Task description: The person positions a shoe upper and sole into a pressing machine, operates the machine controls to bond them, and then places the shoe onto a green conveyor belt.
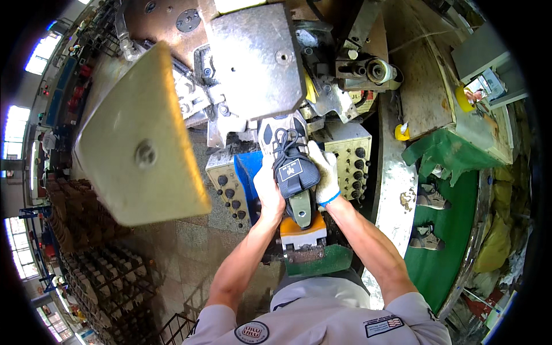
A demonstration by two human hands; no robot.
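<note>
1. Where the laced shoe (292,154) marks the clock's centre, an orange block (290,226) sits nearer, at 6 o'clock.
2. The bare left hand (268,186) clasps the shoe from 8 o'clock; the gloved right hand (326,172), from 4.
3. Beyond, at 12 o'clock, a metal plate (253,63) overhangs the shoe's far end.

A worker wore a pale grey short-sleeved shirt (322,323), with a round dark patch (252,332) bearing a red-and-white emblem on its left side and a rectangular dark-bordered patch (384,326) with a striped motif on its right. A white glove (328,183) edged in blue covered the right hand (323,171); the left hand (268,192) was bare.
</note>
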